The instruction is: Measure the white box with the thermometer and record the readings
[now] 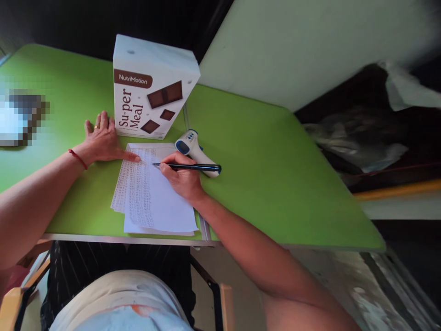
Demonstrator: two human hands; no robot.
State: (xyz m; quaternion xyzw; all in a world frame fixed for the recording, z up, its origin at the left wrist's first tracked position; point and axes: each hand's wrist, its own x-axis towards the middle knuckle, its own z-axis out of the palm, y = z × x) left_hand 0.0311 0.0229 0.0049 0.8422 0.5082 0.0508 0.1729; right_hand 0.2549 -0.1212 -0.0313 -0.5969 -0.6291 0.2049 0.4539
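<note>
Between the fingers of my right hand (184,179) is a black pen (196,167), its tip at the written part of a white paper sheet (172,207). Rows of small handwriting fill the sheet's left side, and more written sheets (119,195) stick out beneath it. My left hand (105,140) lies flat with fingers spread, its thumb on the paper's upper left edge and the other fingers on the table. Just beyond my right hand rests a white and blue infrared thermometer (195,148), its handle partly behind the pen.
A white and brown NutriMotion box (148,92) stands upright behind the papers. The green folding table (268,184) has a seam near the thermometer. A blurred-out device (17,119) lies at the far left. Plastic bags (361,138) sit on a dark shelf at right.
</note>
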